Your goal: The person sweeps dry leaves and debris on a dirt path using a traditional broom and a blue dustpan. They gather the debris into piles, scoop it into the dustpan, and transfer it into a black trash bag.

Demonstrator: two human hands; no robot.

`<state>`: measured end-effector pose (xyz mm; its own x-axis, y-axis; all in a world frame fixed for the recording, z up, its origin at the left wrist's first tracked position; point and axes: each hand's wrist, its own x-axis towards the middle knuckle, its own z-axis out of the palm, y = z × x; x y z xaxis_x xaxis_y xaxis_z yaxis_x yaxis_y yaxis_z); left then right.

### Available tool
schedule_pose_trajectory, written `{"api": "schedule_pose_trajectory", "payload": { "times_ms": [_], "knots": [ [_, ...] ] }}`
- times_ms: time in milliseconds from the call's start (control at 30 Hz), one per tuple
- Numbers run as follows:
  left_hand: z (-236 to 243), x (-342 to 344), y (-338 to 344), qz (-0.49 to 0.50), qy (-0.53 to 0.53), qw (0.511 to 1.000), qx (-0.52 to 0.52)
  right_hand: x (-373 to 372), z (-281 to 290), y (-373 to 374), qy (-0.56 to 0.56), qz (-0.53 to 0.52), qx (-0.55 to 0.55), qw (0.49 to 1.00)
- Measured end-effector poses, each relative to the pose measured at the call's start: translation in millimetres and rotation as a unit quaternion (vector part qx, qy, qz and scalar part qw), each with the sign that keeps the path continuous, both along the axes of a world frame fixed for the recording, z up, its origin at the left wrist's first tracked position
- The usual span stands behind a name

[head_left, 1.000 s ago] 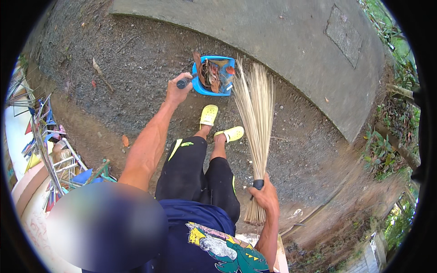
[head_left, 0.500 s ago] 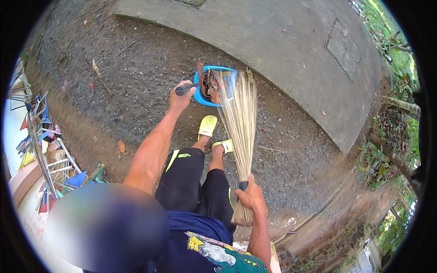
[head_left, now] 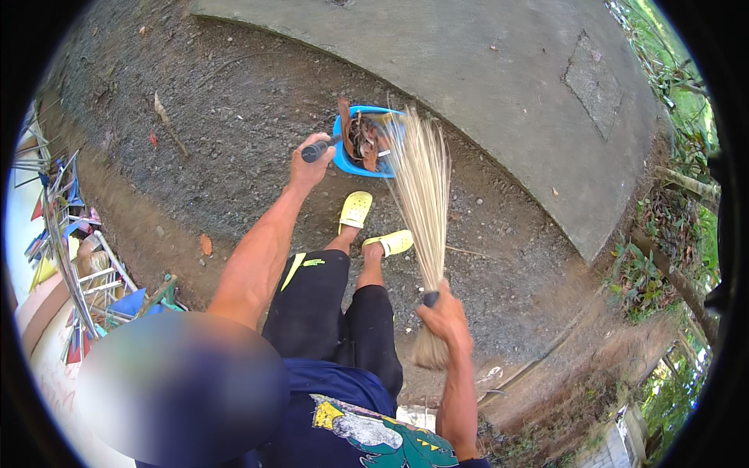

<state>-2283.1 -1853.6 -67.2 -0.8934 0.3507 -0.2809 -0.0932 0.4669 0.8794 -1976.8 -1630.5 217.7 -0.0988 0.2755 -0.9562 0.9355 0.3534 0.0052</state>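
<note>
My left hand (head_left: 310,165) is closed around the black handle (head_left: 318,150) of a blue dustpan (head_left: 340,162), which is on the gravelly ground ahead of my feet. Dry brown leaves (head_left: 363,139) lie heaped inside the pan, and one long piece sticks up at its left side. In my right hand (head_left: 445,318) is a stick broom (head_left: 421,195), gripped at its dark binding. Its pale bristles fan out away from me, and their tips reach the right edge of the dustpan.
A concrete slab (head_left: 468,70) runs along the far side. Yellow clogs (head_left: 356,209) are on my feet. To the left is a pile of coloured flags and poles (head_left: 101,288). Plants (head_left: 636,273) and a log (head_left: 671,273) border the right. One orange leaf (head_left: 206,245) lies on the dirt.
My right hand and the broom have shifted right and slightly away from me, so the bristles cover less of the dustpan. My left hand still holds the dustpan in nearly the same place.
</note>
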Motion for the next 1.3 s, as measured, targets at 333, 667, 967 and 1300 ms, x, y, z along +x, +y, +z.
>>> {"api": "schedule_pose_trajectory", "payload": {
  "times_ms": [333, 667, 967, 1300],
  "knots": [
    [16.0, 0.0, 8.7, -0.005, 0.047, 0.998, 0.028, 32.6, 51.2, 22.1, 0.008, -0.052, 0.037, 0.998],
    [18.4, -1.6, 5.4, 0.003, 0.019, 0.999, 0.036, 8.3, 14.7, -9.4, -0.021, 0.046, -0.03, 0.998],
    [16.6, -3.5, 5.1, 0.039, 0.03, 0.999, 0.011, 49.7, 128.9, -4.9, -0.057, 0.052, -0.007, 0.997],
    [48.8, -17.3, -22.8, 0.154, -0.026, 0.987, -0.02, 223.9, 123.8, -5.4, -0.015, -0.097, 0.053, 0.994]
  ]
}}
